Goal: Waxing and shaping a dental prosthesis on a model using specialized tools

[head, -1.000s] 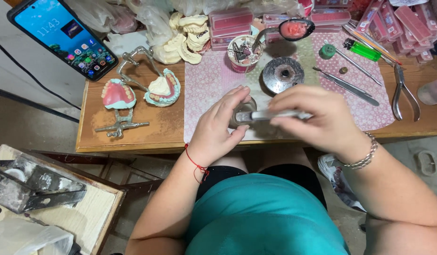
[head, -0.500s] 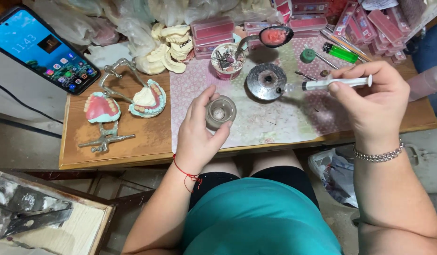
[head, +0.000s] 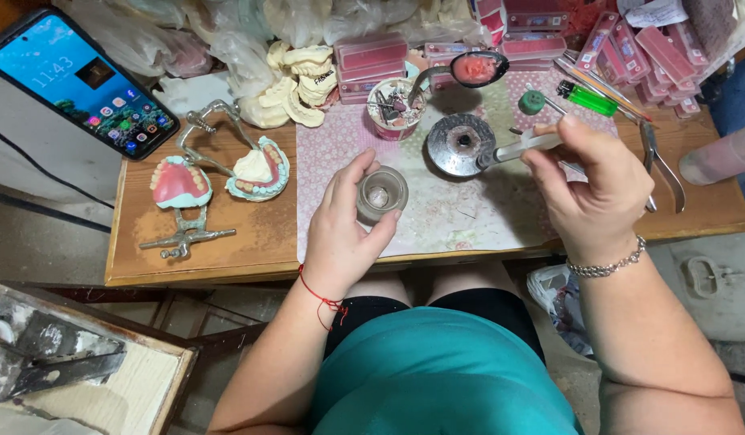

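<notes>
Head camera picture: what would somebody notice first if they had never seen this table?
Probably the pink denture model with teeth, clamped in a metal frame on the left of the wooden table. Next come the hands in the middle: the left hand holds a small glass cup, and the right hand points a syringe at a round metal dish. A lit phone leans at far left.

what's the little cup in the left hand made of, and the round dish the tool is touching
The little cup looks like clear glass: see-through wall, pale residue at the bottom. The round dish looks like dull, tarnished metal: grey sheen with a dark centre. The tool in the right hand seems pale plastic or metal; unclear.
</notes>
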